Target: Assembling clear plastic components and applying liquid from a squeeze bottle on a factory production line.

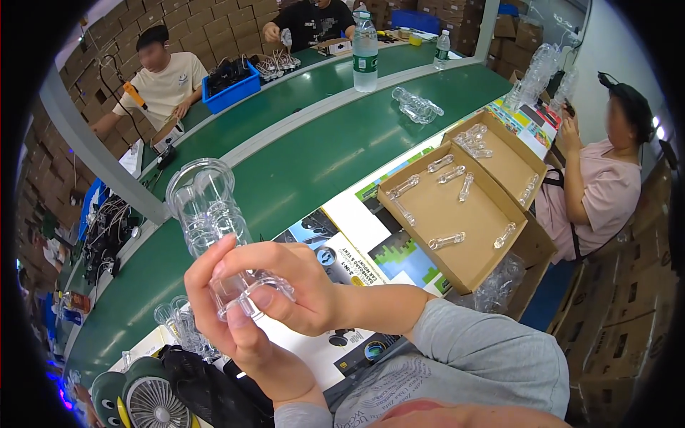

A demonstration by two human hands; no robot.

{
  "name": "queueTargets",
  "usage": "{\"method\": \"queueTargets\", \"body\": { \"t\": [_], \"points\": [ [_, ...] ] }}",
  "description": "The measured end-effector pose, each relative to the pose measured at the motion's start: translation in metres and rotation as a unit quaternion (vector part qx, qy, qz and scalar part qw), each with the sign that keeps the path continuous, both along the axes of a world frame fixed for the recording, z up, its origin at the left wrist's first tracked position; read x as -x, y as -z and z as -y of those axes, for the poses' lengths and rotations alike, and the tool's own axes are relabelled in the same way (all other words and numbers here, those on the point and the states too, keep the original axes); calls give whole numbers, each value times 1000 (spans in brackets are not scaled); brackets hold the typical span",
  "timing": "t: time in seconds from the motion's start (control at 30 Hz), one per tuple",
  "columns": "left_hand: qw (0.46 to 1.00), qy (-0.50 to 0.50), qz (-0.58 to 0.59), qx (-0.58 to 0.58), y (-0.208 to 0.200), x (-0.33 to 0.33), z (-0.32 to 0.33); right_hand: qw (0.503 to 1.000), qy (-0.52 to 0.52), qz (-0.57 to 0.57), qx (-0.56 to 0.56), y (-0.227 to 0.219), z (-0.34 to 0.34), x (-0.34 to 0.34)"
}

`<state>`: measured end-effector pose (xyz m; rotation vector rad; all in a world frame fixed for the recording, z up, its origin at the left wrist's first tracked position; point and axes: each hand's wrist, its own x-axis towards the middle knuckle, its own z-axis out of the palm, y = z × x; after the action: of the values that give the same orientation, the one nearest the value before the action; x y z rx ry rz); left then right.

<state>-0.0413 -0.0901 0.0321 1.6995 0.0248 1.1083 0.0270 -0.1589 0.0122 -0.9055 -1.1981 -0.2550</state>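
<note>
Both my hands are closed round a clear plastic part point(208, 203) in front of me, left of the middle. It has a wide round rim at its far end, ribbed tube shapes inside and a curved clear piece at its near end. My left hand point(250, 353) grips it from below and the left. My right hand point(303, 289) reaches in from the right, its fingers bent over the near end with the thumb by the curved piece. The fingers partly hide the near end.
A cardboard tray point(449, 207) with several small clear tubes lies at the right. Clear parts point(417, 107) lie on the green bench point(307, 153) near a water bottle point(364, 53). At the lower left are a small fan point(155, 403) and more clear parts point(182, 324). Other people sit around.
</note>
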Motion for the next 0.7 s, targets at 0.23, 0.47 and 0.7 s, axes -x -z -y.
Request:
{"method": "queueTargets", "body": {
  "t": [0.23,0.47,0.7],
  "points": [
    [1000,7,10,8,0,1,2,1000,6,12,10,0,1,0],
    [1000,6,8,10,0,-1,3,1000,-3,3,4,1,0,0],
    [999,18,28,-14,2,-2,-8,997,-68,-27,13,2,-3,3]
  ]
}}
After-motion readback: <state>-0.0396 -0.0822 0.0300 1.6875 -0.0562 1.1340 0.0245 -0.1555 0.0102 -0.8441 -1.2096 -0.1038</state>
